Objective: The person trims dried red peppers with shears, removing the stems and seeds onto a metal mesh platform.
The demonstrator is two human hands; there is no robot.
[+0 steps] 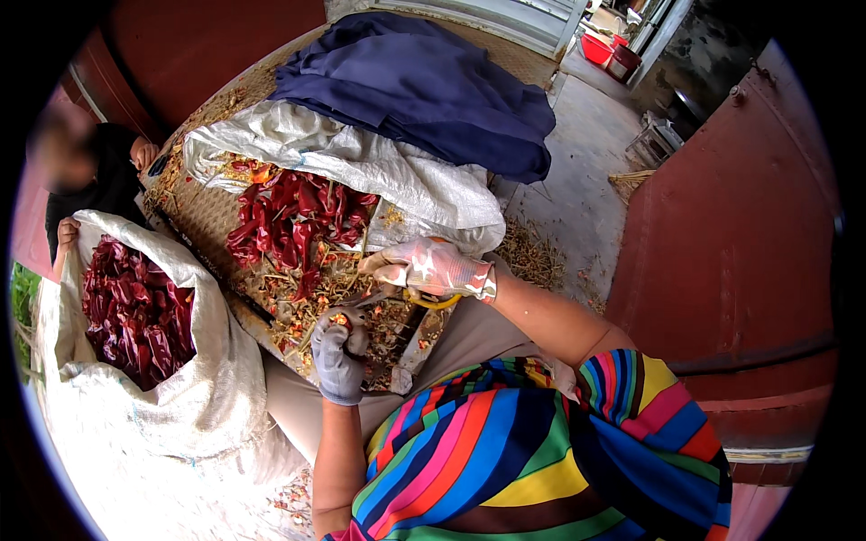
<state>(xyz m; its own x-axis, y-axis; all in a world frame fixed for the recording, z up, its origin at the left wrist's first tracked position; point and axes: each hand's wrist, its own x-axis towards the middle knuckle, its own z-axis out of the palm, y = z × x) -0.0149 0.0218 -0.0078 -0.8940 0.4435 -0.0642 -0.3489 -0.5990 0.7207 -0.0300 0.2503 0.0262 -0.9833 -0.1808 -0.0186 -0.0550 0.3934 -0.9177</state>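
My right hand [433, 267], in a patterned glove, is closed on scissors with yellow handles [440, 302]; their blades point at my left hand. In a grey glove, my left hand [342, 355] has its fingers curled round a small piece of red and yellowish chili pepper [339, 319]. Most of that piece is hidden by the fingers. Dried red chili peppers [298, 216] lie in a heap beyond both hands, partly on a white woven sack [433, 189]. Cut stems and bits [270, 287] are scattered round them. At the left, an upright white woven sack [223, 365] holds many dried red peppers [142, 318].
A dark blue cloth [419, 88] covers the far side of the work surface. Another person [101, 169] at the left has a hand on the full sack's rim. Red metal panels [731, 230] rise at the right. Stems [538, 253] litter the floor.
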